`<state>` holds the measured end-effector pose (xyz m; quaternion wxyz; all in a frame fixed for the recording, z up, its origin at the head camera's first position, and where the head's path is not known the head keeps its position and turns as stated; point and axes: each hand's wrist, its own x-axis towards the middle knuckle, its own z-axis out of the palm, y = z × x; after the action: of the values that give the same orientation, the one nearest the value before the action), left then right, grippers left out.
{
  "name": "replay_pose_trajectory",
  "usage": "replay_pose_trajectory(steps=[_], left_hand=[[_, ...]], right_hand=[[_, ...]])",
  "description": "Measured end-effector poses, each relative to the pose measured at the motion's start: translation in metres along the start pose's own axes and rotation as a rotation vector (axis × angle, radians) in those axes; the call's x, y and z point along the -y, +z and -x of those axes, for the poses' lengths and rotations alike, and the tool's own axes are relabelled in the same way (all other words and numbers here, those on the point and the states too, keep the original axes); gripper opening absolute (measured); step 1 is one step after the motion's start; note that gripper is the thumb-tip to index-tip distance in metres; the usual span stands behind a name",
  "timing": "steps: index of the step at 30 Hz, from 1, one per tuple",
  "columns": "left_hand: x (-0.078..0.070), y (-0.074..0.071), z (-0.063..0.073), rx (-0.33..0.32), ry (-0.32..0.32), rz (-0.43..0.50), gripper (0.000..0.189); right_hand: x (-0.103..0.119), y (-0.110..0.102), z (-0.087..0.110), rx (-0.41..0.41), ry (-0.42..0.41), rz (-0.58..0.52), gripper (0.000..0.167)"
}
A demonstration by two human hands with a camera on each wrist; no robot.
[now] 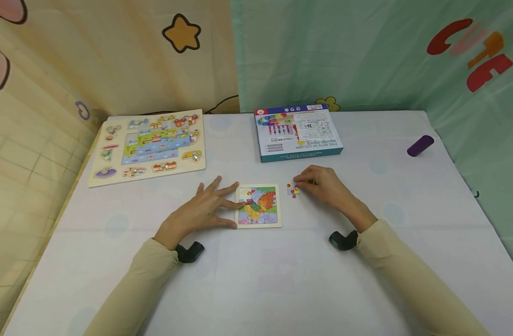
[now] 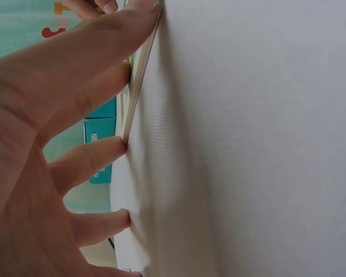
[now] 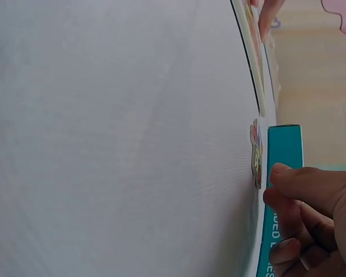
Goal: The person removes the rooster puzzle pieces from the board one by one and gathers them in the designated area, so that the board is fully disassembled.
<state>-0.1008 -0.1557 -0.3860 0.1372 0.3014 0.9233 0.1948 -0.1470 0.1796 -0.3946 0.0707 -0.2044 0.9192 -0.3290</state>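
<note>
A small square jigsaw puzzle [image 1: 258,205] with a rooster picture lies in its pale frame on the table. My left hand [image 1: 210,205] is spread at its left side, with the thumb and some fingertips touching the frame [image 2: 139,86]. To the right of the puzzle lie small colourful jigsaw pieces [image 1: 292,189], close together and partly overlapping. At their upper right corner, my right hand [image 1: 323,185] pinches with thumb and forefinger at a piece [image 3: 256,156]. The fingertips hide part of the pieces in the head view.
A large wooden peg puzzle board [image 1: 109,175] with picture sheets on it lies at the back left. A flat teal and white box [image 1: 300,135] lies at the back centre. Near the right edge is a purple cylinder [image 1: 420,145]. Curtains hang behind the table.
</note>
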Motion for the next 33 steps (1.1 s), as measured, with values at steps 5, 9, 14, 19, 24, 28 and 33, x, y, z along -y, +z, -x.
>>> replay_pose_trajectory(steps=[5, 9, 14, 19, 24, 28, 33], left_hand=[[-0.001, -0.001, 0.002, 0.009, 0.000, -0.002, 0.062], [-0.001, -0.001, 0.002, 0.009, -0.005, -0.001, 0.063], [-0.001, -0.001, 0.001, 0.006, -0.001, -0.003, 0.061], [-0.001, -0.001, 0.001, 0.010, 0.008, -0.010, 0.059], [-0.001, -0.001, 0.001, 0.013, 0.005, -0.005, 0.059], [-0.001, -0.001, 0.000, 0.018, 0.007, -0.008, 0.059], [-0.001, -0.002, 0.001, 0.017, 0.004, -0.012, 0.059]], right_hand=[[0.004, 0.003, -0.003, -0.003, -0.034, 0.001, 0.022], [0.010, 0.008, -0.009, 0.016, -0.054, -0.036, 0.022], [0.025, 0.018, -0.018, 0.100, -0.079, -0.104, 0.025], [0.041, 0.031, -0.032, 0.205, -0.161, -0.105, 0.029], [0.053, 0.041, -0.041, 0.307, -0.214, -0.097, 0.031], [0.060, 0.044, -0.046, 0.358, -0.242, -0.075, 0.032], [0.065, 0.045, -0.050, 0.367, -0.243, -0.021, 0.032]])
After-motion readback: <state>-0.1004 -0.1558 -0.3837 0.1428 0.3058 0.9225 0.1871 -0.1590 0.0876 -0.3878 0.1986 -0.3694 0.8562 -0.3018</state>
